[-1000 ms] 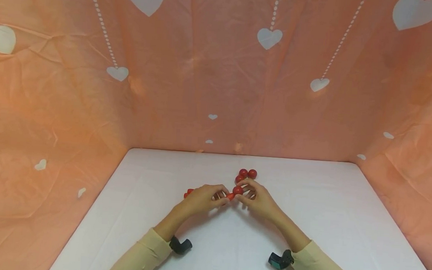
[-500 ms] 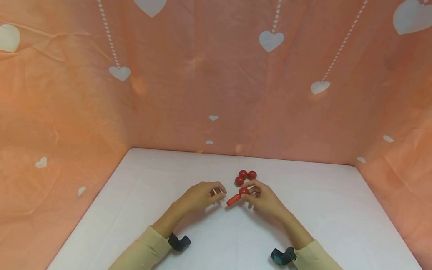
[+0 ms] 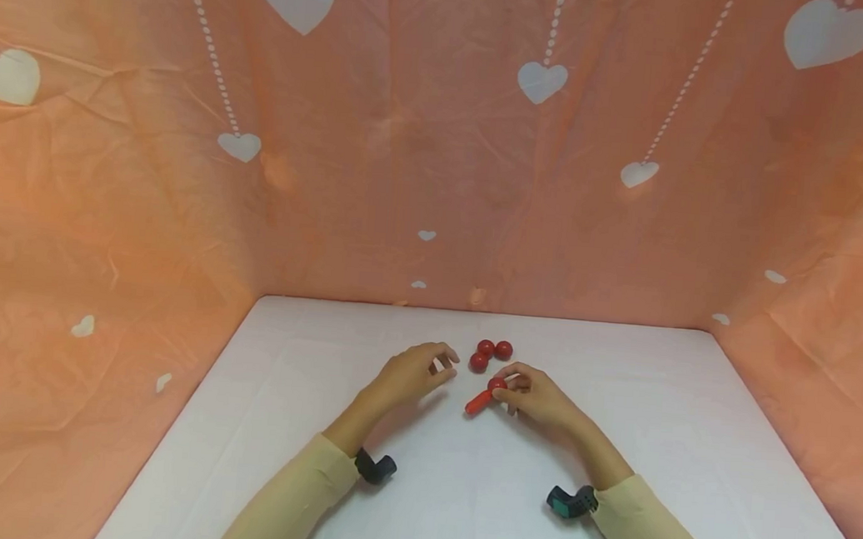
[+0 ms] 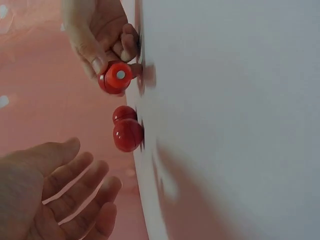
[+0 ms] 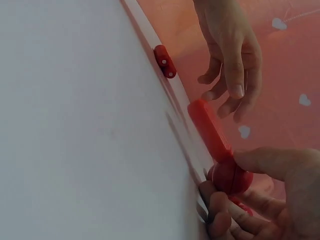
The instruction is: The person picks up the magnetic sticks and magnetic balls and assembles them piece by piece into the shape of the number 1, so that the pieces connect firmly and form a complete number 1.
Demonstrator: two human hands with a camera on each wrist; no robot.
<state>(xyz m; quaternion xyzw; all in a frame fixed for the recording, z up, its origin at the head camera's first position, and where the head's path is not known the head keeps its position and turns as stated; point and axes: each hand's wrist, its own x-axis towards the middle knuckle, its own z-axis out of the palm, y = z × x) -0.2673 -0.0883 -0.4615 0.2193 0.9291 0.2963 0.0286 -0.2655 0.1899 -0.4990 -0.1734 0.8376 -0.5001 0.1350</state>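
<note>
Nearer the three red balls (image 3: 487, 351) than before, the left hand (image 3: 413, 372).

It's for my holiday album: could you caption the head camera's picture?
Right hand holds a red ball joined to a red rod; empty left hand hovers near three more red balls.

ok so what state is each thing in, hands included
Left hand, fingers relaxed, holding nothing
Right hand, gripping one red ball
That red ball, pinched between thumb and fingers
Single red rod, end against that ball
Three other red balls, clustered on the white table
Two more red rods, lying on the table
</note>
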